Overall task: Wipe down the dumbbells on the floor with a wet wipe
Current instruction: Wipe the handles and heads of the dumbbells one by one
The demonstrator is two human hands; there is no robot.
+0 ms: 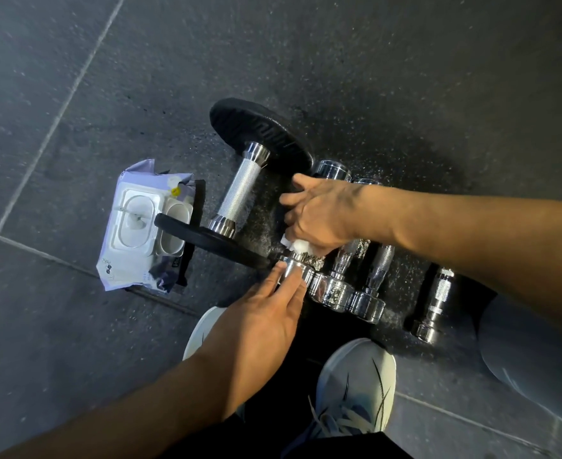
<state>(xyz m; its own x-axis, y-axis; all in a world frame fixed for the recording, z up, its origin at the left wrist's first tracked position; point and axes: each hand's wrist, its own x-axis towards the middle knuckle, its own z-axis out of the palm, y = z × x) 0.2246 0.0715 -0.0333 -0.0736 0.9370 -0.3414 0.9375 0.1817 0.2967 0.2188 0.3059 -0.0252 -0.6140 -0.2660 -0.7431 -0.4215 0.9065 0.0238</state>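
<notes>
The right hand (322,213) presses a bunched white wet wipe (294,244) onto the handle of a chrome dumbbell (301,270) lying on the dark speckled floor (405,77). The left hand (266,313), fingers flat and unclenched, steadies its near end. The lilac wipes pack (140,226) lies left, lid up; its print is too small to read.

Right hand (322,213) with wet wipe (294,244) on chrome dumbbell (301,265) — left hand (273,313) flat against its end.

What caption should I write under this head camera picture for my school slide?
Right hand rubs a wet wipe on a chrome dumbbell while the left hand steadies its end.
</notes>
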